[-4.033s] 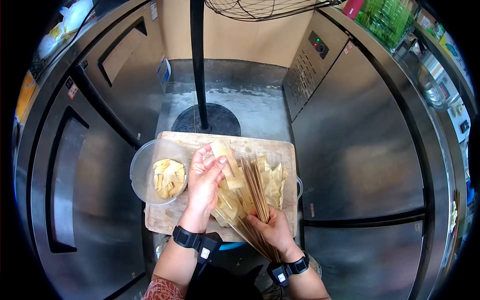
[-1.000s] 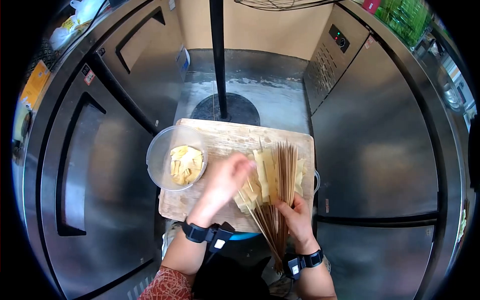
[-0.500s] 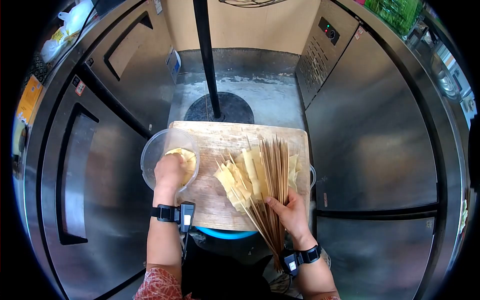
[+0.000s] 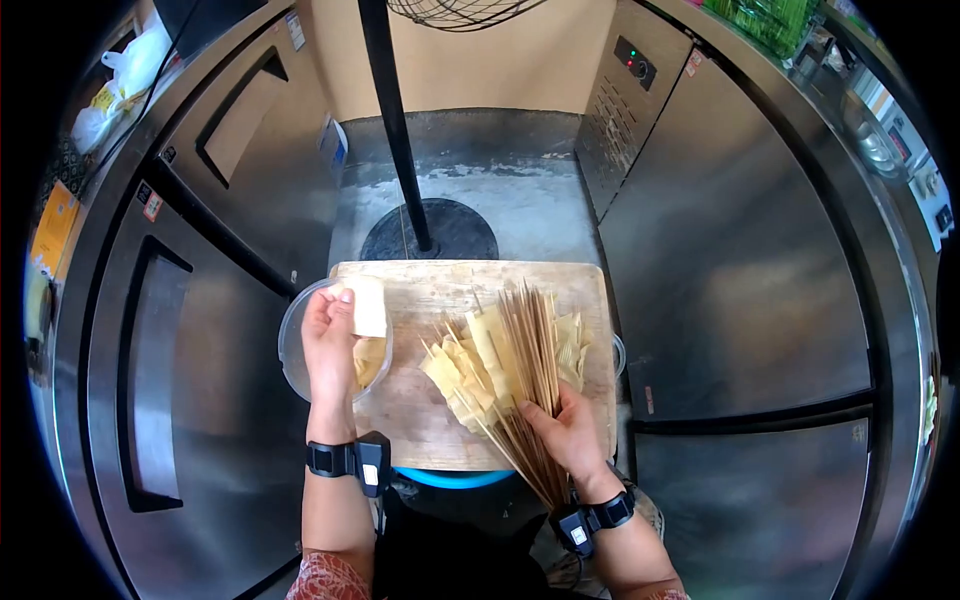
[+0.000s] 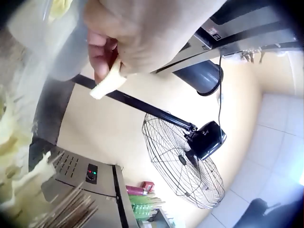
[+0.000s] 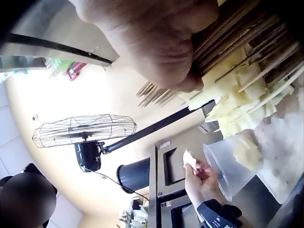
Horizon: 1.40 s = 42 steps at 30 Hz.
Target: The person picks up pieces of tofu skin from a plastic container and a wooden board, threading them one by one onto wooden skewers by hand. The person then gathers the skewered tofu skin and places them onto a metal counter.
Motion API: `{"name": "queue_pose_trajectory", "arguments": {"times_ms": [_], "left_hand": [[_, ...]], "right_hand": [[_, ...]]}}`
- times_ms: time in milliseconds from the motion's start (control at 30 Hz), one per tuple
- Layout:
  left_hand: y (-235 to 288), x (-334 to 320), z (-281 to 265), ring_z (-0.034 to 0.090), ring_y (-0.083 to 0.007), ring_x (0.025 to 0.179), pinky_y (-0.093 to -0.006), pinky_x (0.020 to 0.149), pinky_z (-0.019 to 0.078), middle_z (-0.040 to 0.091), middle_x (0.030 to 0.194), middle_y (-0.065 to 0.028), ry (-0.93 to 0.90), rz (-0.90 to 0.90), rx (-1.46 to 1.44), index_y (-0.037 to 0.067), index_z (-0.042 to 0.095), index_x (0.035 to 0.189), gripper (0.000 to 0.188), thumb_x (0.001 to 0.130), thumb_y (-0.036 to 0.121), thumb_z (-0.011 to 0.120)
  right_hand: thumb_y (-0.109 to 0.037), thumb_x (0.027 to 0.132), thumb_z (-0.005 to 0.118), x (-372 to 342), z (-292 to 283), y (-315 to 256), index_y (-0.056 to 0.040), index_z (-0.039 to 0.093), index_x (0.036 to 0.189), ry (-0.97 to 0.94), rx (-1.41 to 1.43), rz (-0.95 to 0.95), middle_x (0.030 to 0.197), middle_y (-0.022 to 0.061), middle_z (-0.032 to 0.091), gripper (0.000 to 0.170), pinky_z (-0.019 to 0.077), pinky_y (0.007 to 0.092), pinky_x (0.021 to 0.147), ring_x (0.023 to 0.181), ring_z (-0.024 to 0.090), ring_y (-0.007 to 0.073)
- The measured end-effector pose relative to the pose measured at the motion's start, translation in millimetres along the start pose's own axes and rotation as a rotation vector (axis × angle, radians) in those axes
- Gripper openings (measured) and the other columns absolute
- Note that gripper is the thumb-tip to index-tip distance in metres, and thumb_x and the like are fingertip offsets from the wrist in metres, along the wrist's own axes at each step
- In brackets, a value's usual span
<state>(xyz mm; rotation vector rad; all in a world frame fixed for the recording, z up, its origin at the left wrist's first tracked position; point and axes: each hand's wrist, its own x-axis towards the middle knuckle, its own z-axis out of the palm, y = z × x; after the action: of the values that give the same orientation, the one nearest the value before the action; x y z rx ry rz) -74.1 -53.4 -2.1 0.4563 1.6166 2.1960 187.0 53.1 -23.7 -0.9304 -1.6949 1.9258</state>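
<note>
My left hand (image 4: pixel 330 345) pinches a thin, pale yellow tofu sheet (image 4: pixel 368 308) between thumb and fingers, just above a clear plastic tub (image 4: pixel 284 350). More folded tofu sheets (image 4: pixel 370 362) lie inside the tub, partly behind the hand. On the right, my right hand (image 4: pixel 572 430) grips a thick bundle of thin wooden skewers (image 4: pixel 532 345), points away from me. Several skewers threaded with folded tofu sheets (image 4: pixel 460 378) fan out left of the bundle over the board, and others show to its right. The right wrist view shows the thumb against the skewers (image 6: pixel 228 38).
A wooden cutting board (image 4: pixel 420 430) bears the tub on its left edge, with a blue rim (image 4: pixel 455 478) below its near side. Steel cabinets (image 4: pixel 740 280) stand on both sides. Beyond the board are a fan's black pole (image 4: pixel 395 130) and round base (image 4: pixel 450 228).
My left hand left the skewers, reached into the tub on the left, and has now risen with a tofu sheet. My right hand has kept its grip on the skewers.
</note>
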Motion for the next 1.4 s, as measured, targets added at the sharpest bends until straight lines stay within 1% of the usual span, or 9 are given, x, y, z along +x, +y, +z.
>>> {"name": "queue_pose_trajectory", "arguments": {"times_ms": [167, 267, 500, 700, 1000, 1200, 1267, 1333, 1400], "left_hand": [[-5.2, -16.0, 34.6, 0.059, -0.0064, 0.072, -0.0206, 0.066, 0.0474, 0.064, 0.088, -0.0034, -0.128, -0.093, -0.148, -0.001, 0.058, 0.100, 0.014, 0.086, 0.004, 0.060], [-16.1, -18.0, 39.4, 0.059, -0.0057, 0.074, -0.0196, 0.066, 0.0465, 0.065, 0.087, -0.0032, -0.253, -0.063, -0.026, 0.000, 0.060, 0.096, 0.012, 0.086, 0.005, 0.062], [-25.3, -27.2, 57.6, 0.054, -0.0024, 0.068, -0.0177, 0.059, 0.0442, 0.062, 0.081, 0.0007, -0.199, -0.033, -0.056, 0.004, 0.059, 0.093, 0.009, 0.087, 0.011, 0.062], [-11.4, -33.0, 61.9, 0.058, -0.0051, 0.073, -0.0187, 0.063, 0.0453, 0.062, 0.084, -0.0007, -0.206, -0.409, 0.027, 0.005, 0.056, 0.104, 0.018, 0.087, 0.010, 0.061], [-21.2, -34.8, 60.1, 0.061, -0.0089, 0.079, -0.0219, 0.070, 0.0490, 0.063, 0.089, -0.0030, -0.355, -0.403, -0.084, 0.005, 0.054, 0.105, 0.026, 0.082, 0.000, 0.064], [-33.8, -33.1, 54.5, 0.057, -0.0062, 0.077, -0.0206, 0.072, 0.0465, 0.062, 0.087, -0.0008, -0.401, -0.165, 0.125, 0.006, 0.057, 0.087, 0.013, 0.080, -0.003, 0.064], [-35.6, -33.4, 58.7, 0.055, -0.0049, 0.077, -0.0201, 0.073, 0.0457, 0.061, 0.084, 0.0006, -0.341, 0.202, 0.345, 0.005, 0.057, 0.084, 0.010, 0.081, -0.003, 0.063], [-31.1, -36.2, 63.4, 0.055, -0.0054, 0.078, -0.0202, 0.073, 0.0453, 0.059, 0.083, 0.0006, -0.312, 0.314, 0.402, 0.004, 0.056, 0.085, 0.007, 0.083, 0.000, 0.062], [-21.9, -39.7, 65.7, 0.056, -0.0077, 0.080, -0.0209, 0.075, 0.0454, 0.058, 0.084, -0.0010, -0.320, 0.176, 0.296, 0.003, 0.055, 0.089, 0.004, 0.087, 0.004, 0.059]], "right_hand": [[-0.005, 0.086, 0.060, -1.3, -0.1, 6.2, 0.0022, 0.054, 0.110, 0.013, -0.069, -0.009, 0.096, 0.0031, 0.062, 0.026, 0.0453, 0.0227, 0.076, 0.084, 0.055, 0.0076], [-0.005, 0.086, 0.060, -2.0, -1.5, 8.4, 0.0023, 0.054, 0.110, -0.002, -0.091, -0.014, 0.094, 0.0028, 0.062, 0.025, 0.0452, 0.0231, 0.076, 0.083, 0.055, 0.0076], [-0.006, 0.084, 0.063, -2.3, 1.2, 2.8, 0.0023, 0.056, 0.104, 0.052, -0.113, -0.103, 0.090, 0.0021, 0.062, 0.022, 0.0455, 0.0229, 0.072, 0.080, 0.054, 0.0072], [-0.006, 0.083, 0.064, -3.6, 1.4, -5.2, 0.0014, 0.058, 0.100, 0.067, 0.004, -0.029, 0.086, 0.0011, 0.062, 0.019, 0.0453, 0.0205, 0.068, 0.076, 0.055, 0.0056], [-0.007, 0.085, 0.063, -3.4, 0.7, -8.3, 0.0016, 0.059, 0.102, 0.099, 0.079, -0.002, 0.087, 0.0005, 0.062, 0.019, 0.0458, 0.0206, 0.069, 0.077, 0.055, 0.0055], [-0.008, 0.085, 0.064, -1.9, 3.1, -4.8, 0.0011, 0.059, 0.102, 0.111, 0.077, -0.046, 0.085, -0.0002, 0.061, 0.020, 0.0444, 0.0200, 0.066, 0.074, 0.053, 0.0045], [-0.009, 0.085, 0.064, -2.0, 4.7, -2.7, 0.0005, 0.059, 0.101, 0.134, 0.053, -0.094, 0.084, -0.0010, 0.061, 0.020, 0.0433, 0.0194, 0.064, 0.073, 0.051, 0.0035], [-0.009, 0.084, 0.065, -2.8, 2.5, -1.9, -0.0001, 0.060, 0.099, 0.120, -0.009, -0.069, 0.082, -0.0017, 0.060, 0.018, 0.0427, 0.0190, 0.063, 0.071, 0.051, 0.0030], [-0.009, 0.084, 0.065, -1.9, 0.7, -2.4, -0.0006, 0.060, 0.097, 0.105, -0.046, -0.045, 0.080, -0.0021, 0.060, 0.017, 0.0427, 0.0187, 0.062, 0.071, 0.051, 0.0029]]}}
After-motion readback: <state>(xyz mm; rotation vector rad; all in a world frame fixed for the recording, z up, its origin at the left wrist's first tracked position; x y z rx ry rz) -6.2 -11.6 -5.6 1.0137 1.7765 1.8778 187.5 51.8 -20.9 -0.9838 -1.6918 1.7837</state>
